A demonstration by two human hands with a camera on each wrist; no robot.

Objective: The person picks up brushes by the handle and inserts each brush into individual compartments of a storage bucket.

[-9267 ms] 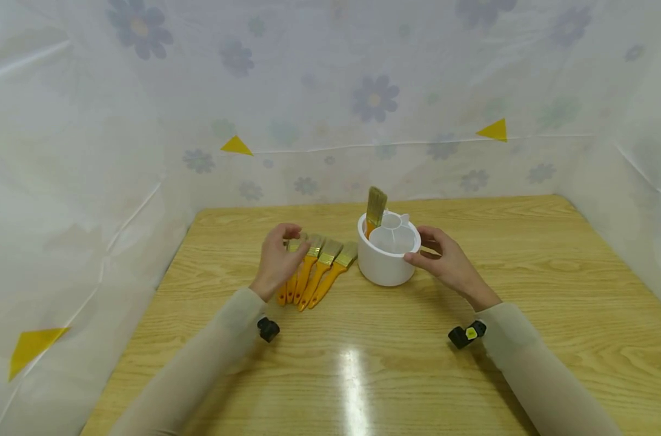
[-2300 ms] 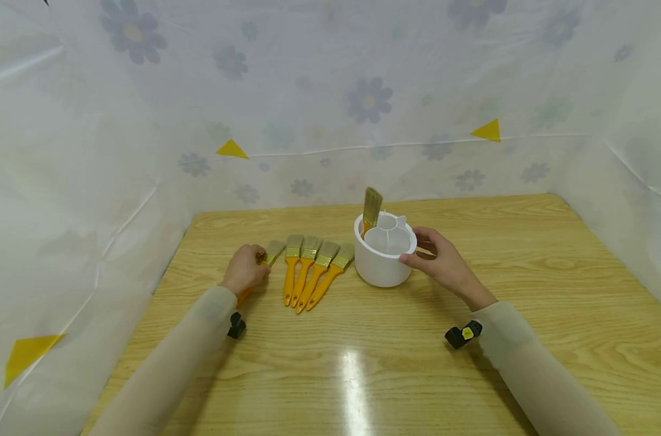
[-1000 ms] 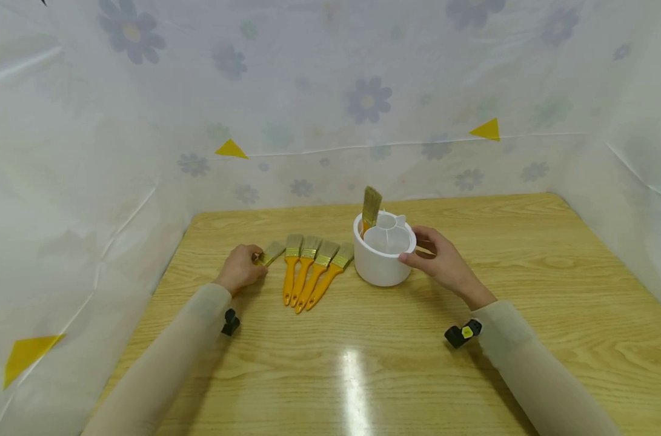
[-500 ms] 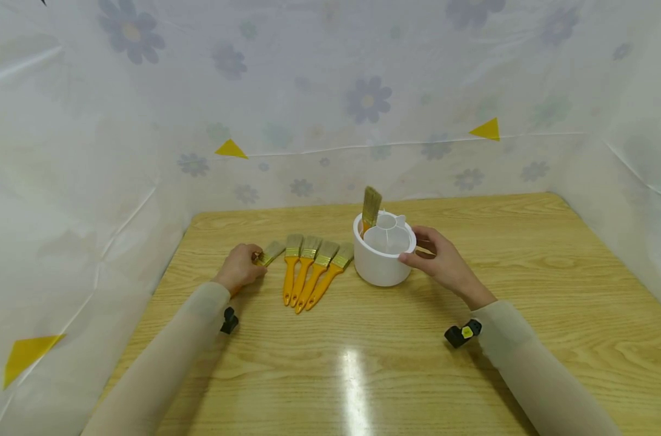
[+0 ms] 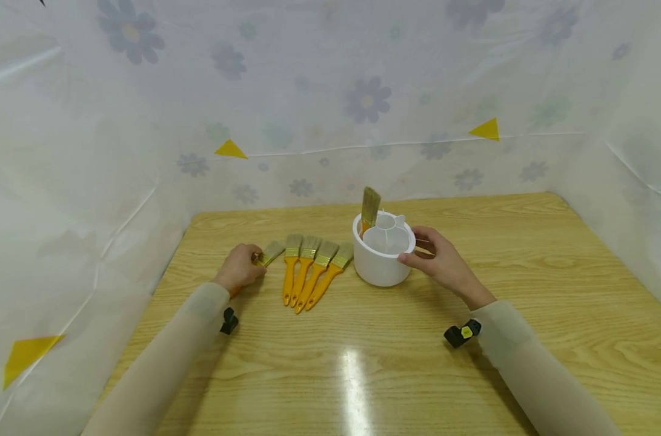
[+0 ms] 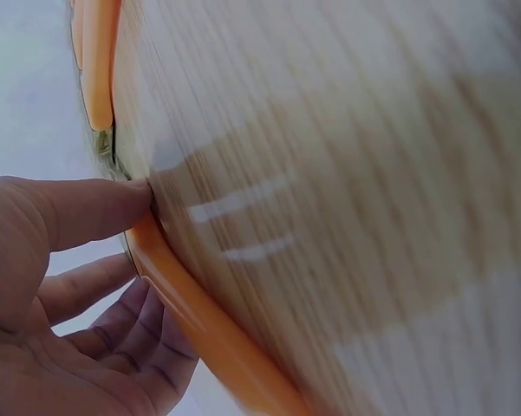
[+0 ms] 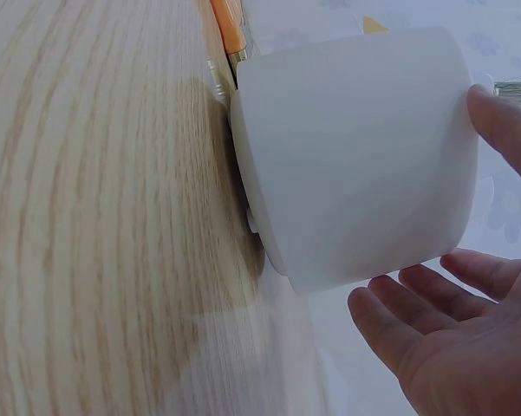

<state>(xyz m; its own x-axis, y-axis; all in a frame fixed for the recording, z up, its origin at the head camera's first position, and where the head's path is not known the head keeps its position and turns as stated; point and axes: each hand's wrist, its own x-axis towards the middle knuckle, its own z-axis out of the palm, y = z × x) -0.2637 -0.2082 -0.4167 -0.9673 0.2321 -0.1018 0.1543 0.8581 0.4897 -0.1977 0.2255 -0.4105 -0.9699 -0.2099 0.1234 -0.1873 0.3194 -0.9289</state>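
Observation:
My left hand [image 5: 241, 267] pinches a paintbrush [image 5: 270, 252] between thumb and fingers near its metal band, at the left of the group. Its bristles point to the back right. In the left wrist view the orange handle [image 6: 212, 325] slants low along the wood. With thumb at the rim and fingers round the side, my right hand [image 5: 441, 261] holds a white round divided holder [image 5: 381, 269]. One brush [image 5: 371, 206] stands in it, bristles up. The right wrist view shows the holder's smooth wall [image 7: 364, 156] between thumb and fingertips.
Several more orange-handled paintbrushes [image 5: 302, 275] lie fanned out between the left hand and the holder, bristles away from me. The rightmost brush's bristles [image 5: 345, 252] reach close to the holder. Pale flowered sheeting [image 5: 319, 91] rises behind the wooden table [image 5: 417, 363].
Since the earliest frame, the left hand has shifted left from over the brush row, and the leftmost brush now lies apart in its grip. Over the last second, almost nothing has moved.

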